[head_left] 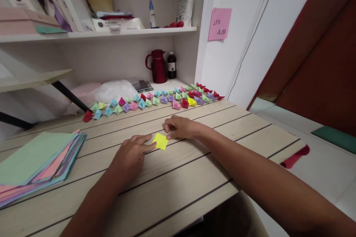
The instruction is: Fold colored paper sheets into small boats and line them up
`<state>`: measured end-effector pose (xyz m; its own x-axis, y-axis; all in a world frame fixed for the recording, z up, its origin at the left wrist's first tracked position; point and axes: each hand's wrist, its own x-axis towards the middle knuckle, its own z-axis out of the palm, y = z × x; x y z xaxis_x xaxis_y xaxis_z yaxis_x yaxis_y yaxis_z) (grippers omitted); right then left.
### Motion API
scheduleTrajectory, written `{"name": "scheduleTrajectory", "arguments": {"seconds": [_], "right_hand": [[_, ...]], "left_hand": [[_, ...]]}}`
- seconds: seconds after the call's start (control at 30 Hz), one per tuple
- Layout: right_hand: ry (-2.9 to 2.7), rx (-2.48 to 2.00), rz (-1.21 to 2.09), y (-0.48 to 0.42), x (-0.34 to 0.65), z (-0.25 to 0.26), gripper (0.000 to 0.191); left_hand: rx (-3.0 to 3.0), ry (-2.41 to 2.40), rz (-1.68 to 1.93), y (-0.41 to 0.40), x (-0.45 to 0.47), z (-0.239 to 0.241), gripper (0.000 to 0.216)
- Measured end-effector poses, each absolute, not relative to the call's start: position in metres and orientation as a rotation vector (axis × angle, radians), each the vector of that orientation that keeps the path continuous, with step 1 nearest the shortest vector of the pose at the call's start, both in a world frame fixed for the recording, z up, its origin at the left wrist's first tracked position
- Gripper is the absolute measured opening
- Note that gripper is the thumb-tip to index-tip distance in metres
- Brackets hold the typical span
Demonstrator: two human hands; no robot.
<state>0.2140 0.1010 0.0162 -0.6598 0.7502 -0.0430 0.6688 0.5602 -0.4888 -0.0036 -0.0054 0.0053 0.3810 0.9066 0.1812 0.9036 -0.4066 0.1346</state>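
A small square of yellow paper (pixel 160 141) lies on the striped wooden table, turned with its corners toward me and away. My left hand (pixel 132 153) rests at its left side, fingers stretched out and apart, with the thumb tip on the paper's left edge. At the right corner is my right hand (pixel 180 127), its fingers curled in and its thumb at the paper's edge. Beyond both hands, rows of small folded paper boats (pixel 134 106) in many colours stand along the back of the table.
A stack of coloured paper sheets (pixel 36 157) lies at the left. Behind the boats stand a red thermos jug (pixel 159 67) and a dark bottle (pixel 171 66). A white shelf (pixel 125 34) overhangs the back. The table's right edge (pixel 278 155) drops to a tiled floor.
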Motion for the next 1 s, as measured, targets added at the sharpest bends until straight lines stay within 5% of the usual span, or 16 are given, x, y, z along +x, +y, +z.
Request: {"name": "scheduleTrajectory", "arguments": {"seconds": [0.23, 0.53, 1.0], "right_hand": [[-2.457, -1.220, 0.633, 0.103, 0.204, 0.004, 0.021], [-2.698, -0.960, 0.481, 0.095, 0.191, 0.008, 0.037], [-2.169, -0.875, 1.252, 0.104, 0.189, -0.008, 0.015]], "left_hand": [[2.633, 1.682, 0.314, -0.004, -0.006, 0.006, 0.062], [2.628, 1.716, 0.404, -0.005, -0.002, 0.000, 0.055], [2.574, 1.710, 0.507, -0.005, 0.001, -0.005, 0.050]]}}
